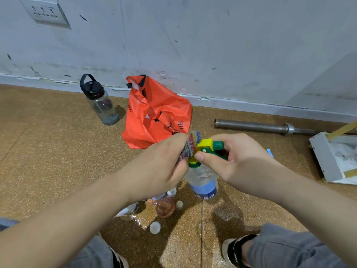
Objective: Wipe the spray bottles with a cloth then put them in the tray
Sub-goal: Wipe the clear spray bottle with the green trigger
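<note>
A clear spray bottle (202, 180) with a blue label and a green and yellow trigger head hangs above the floor in the middle of the view. My right hand (237, 161) grips that trigger head, thumb on its near side. My left hand (162, 167) pinches a multicoloured cloth (190, 145) and holds it against the back of the head. Below my hands, several small bottles (166, 206) stand on the floor, one of them pinkish and clear. A white tray (326, 161) lies at the right edge.
An orange plastic bag (154, 113) lies by the wall, with a dark-capped water bottle (100, 101) to its left. A steel barbell (260, 127) lies along the wall at the right. My shoes (235, 250) and knees are at the bottom. The floor is brown speckled.
</note>
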`<state>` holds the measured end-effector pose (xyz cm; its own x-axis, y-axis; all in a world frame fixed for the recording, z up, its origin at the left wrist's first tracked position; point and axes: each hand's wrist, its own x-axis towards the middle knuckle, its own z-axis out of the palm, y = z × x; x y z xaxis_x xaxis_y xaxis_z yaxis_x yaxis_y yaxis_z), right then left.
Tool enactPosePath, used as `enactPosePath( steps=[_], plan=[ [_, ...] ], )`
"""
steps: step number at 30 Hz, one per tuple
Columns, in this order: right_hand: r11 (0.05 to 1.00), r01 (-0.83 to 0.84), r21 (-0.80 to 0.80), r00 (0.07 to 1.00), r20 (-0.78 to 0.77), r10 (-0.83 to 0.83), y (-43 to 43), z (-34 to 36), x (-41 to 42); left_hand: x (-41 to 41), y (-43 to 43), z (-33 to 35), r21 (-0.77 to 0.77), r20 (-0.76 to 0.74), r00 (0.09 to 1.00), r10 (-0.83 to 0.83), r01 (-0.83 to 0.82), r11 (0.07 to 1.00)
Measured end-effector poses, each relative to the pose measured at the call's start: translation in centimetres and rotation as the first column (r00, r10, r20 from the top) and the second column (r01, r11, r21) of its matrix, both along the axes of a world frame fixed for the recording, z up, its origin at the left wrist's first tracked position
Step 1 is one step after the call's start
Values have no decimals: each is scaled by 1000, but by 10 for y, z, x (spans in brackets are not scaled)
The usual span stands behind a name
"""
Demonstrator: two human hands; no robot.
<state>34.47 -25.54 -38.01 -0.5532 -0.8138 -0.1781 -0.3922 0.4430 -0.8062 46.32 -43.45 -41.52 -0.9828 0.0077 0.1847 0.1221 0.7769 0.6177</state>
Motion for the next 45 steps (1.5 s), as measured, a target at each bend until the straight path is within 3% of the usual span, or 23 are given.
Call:
enactPosePath(
  steps=[9, 13, 14, 16, 18, 19, 26, 27, 29, 30, 35, 38, 40, 41, 42, 43, 44, 45],
  plan=[
    [995, 46, -84, 999, 17, -44, -5, 3, 3, -10, 13, 12, 158, -49, 980, 191, -181, 971],
    [991, 117, -71, 993, 8, -117, -2, 4, -4, -12, -4, 9, 84, -78, 965, 250, -244, 966],
    [984, 158, -79, 987, 27, -156, 0, 4, -9, -13, -13, 7, 120, -47, 937, 346, -339, 933],
    [956, 257, -140, 962, 135, -239, 3, 5, -15, -16, -25, 12, 403, 135, 856, 500, -508, 761],
    [928, 331, -173, 926, 247, -285, 3, 5, -17, -16, -26, 17, 597, 268, 804, 531, -571, 563],
    [919, 360, -163, 912, 271, -309, 2, 4, -18, -16, -25, 18, 612, 272, 808, 523, -564, 554],
    [913, 382, -140, 891, 320, -323, -6, 2, -9, -11, 6, 26, 685, 124, 926, 357, -340, 645],
    [919, 363, -155, 901, 309, -304, -7, 2, -7, -11, 11, 28, 643, 70, 949, 307, -278, 713],
    [934, 312, -175, 929, 263, -262, -8, 0, -4, -11, 12, 24, 413, -50, 988, 149, -116, 903],
    [942, 289, -169, 939, 240, -245, -8, 0, -2, -10, 9, 17, 296, -63, 995, 73, -51, 954],
    [981, 166, -105, 977, 153, -149, -7, 1, 3, -5, 2, 11, -1, -131, 991, -23, 23, 1000],
    [984, 133, -118, 980, 167, -112, -6, 1, 6, -1, -1, 3, -38, -181, 979, -95, 89, 995],
    [985, 131, -113, 982, 151, -113, -5, 0, 5, -1, -6, -6, 64, -155, 987, -38, 48, 997],
    [986, 135, -99, 983, 135, -122, -6, -1, 2, -1, -7, -9, 186, -93, 995, 46, -28, 982],
    [987, 139, -85, 984, 127, -127, -6, -4, -1, -2, -6, -9, 382, 15, 990, 141, -136, 914],
    [987, 138, -79, 983, 132, -127, -6, -4, -2, -4, -2, -8, 570, 118, 972, 206, -236, 787],
    [988, 134, -75, 983, 140, -122, -6, -5, -3, -6, 1, -7, 683, 173, 952, 253, -301, 665],
    [990, 129, -64, 983, 137, -120, -6, -7, -4, -7, 5, -3, 723, 173, 941, 291, -322, 611]
  ],
)
